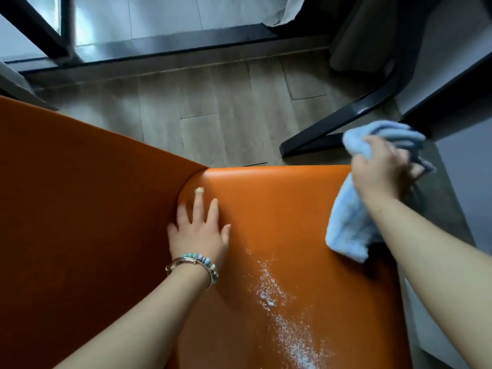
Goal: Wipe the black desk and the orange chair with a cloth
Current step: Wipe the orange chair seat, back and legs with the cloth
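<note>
The orange chair [279,209] fills the lower half of the head view, its seat smooth and leather-like, its back curving up at the left. A streak of white speckled residue [279,302] runs along the seat, its long axis going from near the left wrist down toward the lower right edge of frame.

The left hand [198,230] lies flat and open on the seat, fingers spread, beside the seat-back crease; 2 bracelets [198,262] sit at the wrist.

The right hand [383,169] is closed around a light blue cloth [348,222], plush and bunched, part of it hanging over the seat's right edge.

The residue lies between the 2 arms, below and left of the cloth. In my judgement the right hand must come inward and toward the body to reach it.

The black worktop [452,86] stands at upper right, well apart from the left hand.
</note>
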Tool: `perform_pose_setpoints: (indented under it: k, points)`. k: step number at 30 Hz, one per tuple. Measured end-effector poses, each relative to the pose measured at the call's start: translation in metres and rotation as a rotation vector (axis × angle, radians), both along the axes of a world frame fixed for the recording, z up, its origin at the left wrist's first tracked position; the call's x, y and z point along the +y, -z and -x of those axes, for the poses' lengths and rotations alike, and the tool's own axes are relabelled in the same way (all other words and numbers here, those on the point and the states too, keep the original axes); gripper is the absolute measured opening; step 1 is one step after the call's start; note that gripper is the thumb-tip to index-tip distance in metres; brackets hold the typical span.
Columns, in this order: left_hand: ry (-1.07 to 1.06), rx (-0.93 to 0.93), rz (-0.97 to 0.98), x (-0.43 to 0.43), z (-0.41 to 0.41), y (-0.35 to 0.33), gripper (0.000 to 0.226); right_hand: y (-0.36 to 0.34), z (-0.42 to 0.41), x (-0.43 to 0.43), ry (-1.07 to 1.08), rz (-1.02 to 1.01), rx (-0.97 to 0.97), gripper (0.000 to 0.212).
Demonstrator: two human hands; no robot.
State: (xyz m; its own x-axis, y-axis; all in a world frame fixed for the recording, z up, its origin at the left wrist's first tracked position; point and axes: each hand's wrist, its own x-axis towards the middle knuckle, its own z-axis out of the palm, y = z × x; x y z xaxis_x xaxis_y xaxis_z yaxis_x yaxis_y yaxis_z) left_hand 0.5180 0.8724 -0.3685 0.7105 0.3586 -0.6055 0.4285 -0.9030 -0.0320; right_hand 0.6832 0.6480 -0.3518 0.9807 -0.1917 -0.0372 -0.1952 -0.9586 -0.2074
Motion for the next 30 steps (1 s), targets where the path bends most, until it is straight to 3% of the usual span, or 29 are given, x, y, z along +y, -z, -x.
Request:
perform_pose_setpoints:
  k: [3,5,9,13,19,21,24,27,30]
  points:
    - [0.277,-0.220,-0.012,-0.021,-0.001,-0.004,0.068,0.020,0.010,0.040,-0.434,0.076,0.256,0.044]
    - [0.340,-0.258,0.034,-0.034,-0.002,-0.004,0.067,0.038,0.013,0.034,-0.436,0.102,0.354,0.044]
    - [0.314,-0.142,0.093,-0.046,-0.006,-0.002,0.063,0.046,0.021,-0.017,-0.063,-0.050,0.227,0.042]
    - [0.436,-0.164,0.138,-0.060,0.006,0.004,0.062,0.044,0.070,-0.076,0.368,-0.415,0.197,0.033]
    - [0.475,-0.083,0.145,-0.080,0.034,0.007,0.060,0.023,0.186,-0.118,0.739,-0.416,0.366,0.031]
    - [0.472,-0.082,0.139,-0.083,0.040,0.005,0.060,0.020,0.178,-0.120,0.722,-0.408,0.243,0.038]
    - [0.467,-0.081,0.118,-0.084,0.049,0.000,0.061,0.018,0.131,-0.104,0.492,-0.450,0.057,0.053]
    - [0.422,-0.110,0.113,-0.083,0.061,-0.005,0.061,0.032,0.110,-0.084,0.222,-0.387,0.252,0.053]
    - [0.401,-0.195,0.113,-0.083,0.079,-0.006,0.065,0.044,0.157,-0.105,0.250,-0.363,0.284,0.048]
